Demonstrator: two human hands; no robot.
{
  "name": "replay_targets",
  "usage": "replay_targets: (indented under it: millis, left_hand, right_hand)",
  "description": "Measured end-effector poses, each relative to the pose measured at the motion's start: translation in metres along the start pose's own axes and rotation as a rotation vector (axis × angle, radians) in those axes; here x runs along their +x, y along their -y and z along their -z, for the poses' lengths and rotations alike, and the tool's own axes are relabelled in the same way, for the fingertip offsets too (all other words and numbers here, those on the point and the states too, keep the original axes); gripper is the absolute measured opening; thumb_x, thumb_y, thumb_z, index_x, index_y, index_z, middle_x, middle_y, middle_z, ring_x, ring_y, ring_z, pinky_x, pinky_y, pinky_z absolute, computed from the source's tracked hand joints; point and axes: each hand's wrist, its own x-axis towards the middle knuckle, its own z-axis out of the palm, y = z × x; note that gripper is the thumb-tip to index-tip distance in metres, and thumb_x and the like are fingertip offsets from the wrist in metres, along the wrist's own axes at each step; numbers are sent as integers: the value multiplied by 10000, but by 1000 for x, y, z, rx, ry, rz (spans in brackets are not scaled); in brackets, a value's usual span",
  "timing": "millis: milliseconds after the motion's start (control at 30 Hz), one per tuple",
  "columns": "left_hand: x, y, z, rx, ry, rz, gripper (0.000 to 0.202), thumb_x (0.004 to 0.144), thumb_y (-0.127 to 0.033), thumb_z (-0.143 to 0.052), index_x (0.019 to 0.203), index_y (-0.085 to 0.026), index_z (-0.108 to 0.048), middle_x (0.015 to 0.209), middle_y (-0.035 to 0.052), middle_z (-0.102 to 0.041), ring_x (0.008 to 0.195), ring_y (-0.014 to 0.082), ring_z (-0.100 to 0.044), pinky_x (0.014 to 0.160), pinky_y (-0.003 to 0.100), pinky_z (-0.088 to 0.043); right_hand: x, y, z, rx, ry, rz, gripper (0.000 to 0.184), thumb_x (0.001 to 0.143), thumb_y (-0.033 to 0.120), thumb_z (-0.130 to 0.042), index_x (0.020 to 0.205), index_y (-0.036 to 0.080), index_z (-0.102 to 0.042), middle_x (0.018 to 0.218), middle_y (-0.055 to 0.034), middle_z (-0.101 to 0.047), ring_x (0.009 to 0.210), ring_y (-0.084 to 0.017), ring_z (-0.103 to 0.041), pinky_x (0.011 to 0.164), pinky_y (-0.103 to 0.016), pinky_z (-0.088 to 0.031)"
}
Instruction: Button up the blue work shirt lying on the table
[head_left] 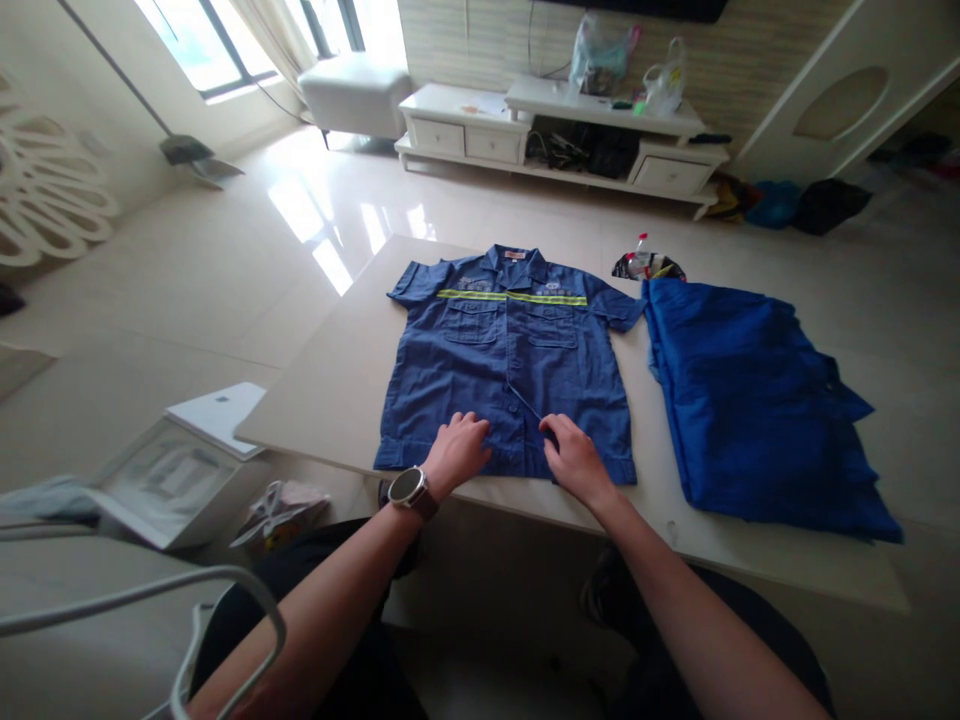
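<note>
Tabletop: pale stone-look slab [337, 390], dark-trousered legs [300, 590] under its near edge.
Left hand [456, 452]: flat, palm down on the shirt's lower front, grip released; round-faced wristwatch [411, 491] on the wrist.
Right hand [574, 460]: on the shirt's lower front, just right of the button line, fingers curled down; grip unclear, cannot tell if it pinches cloth.
Shirt: navy short-sleeve work shirt [510, 370], flat on the tabletop, front up, collar far, hem near the tabletop's near edge, under both hands; yellow-green reflective band [512, 297] across the chest, two chest pockets.
Beside shirt: bright blue garment [757, 410], folded loosely, just right of the shirt's sleeve, its lower edge over the tabletop's right side.
Far edge: plastic bottle [641, 255] lying against a dark crumpled bag [649, 268].
Floor, left: white box [169, 480] with its lid up, near the tabletop.
Background: glossy tile floor [300, 210], white TV cabinet [555, 130] with plastic bags [600, 60] on top, white padded ottoman [352, 95], window [206, 40].
</note>
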Motion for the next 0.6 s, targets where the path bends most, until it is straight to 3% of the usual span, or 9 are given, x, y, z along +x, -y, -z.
replay_targets:
  millis: [167,367,600]
  left_hand:
    - [0,-18,-19,-54,18,-125,232,878,-265,-673,1106,-220,-678,1093,75,-689,995,241,-657,855,335,-507]
    - [3,-22,-33,-53,22,-166,235,858,-253,-703,1084,-209,-656,1084,68,-679,937,221,-671,796,305,-499]
    - [10,-20,-40,-100,-1,-149,230,875,-243,-691,1098,-200,-656,1075,69,-690,929,210,-675,804,294,-496]
  right_hand:
    - [-2,-5,3,94,-66,-64,373,826,100,-565,1164,251,-607,958,-22,-674,880,-198,-661,835,-322,-499]
    - [-3,-1,7,137,-52,-123,349,742,99,-608,1064,235,-619,833,9,-671,753,-169,-641,732,-285,-481]
    - [-4,0,7,248,5,-188,248,718,103,-599,928,222,-651,800,5,-711,745,-165,-673,730,-274,-488]
